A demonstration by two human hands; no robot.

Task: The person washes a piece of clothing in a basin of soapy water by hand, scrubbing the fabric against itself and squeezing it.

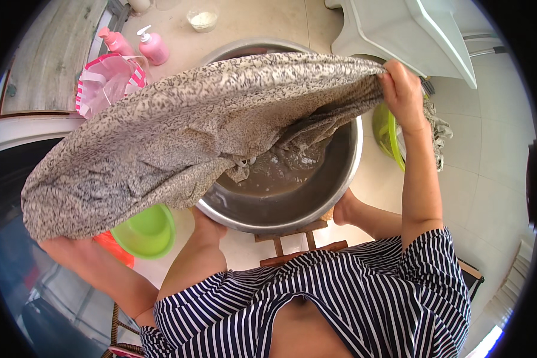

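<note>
Right hand [403, 95] up to the right of the steel basin [268, 219], fingers curled closed, gripping 1 end of the speckled cloth [161, 131]! And that cloth spans right across above the basin, out well past its left side, folds hanging over the murky water [268, 182] within. Left hand? Hidden by the cloth, left of the basin; can't tell how far open, only the left forearm [101, 268] shows. Green bowl [155, 232] just left of the basin, too.
</note>
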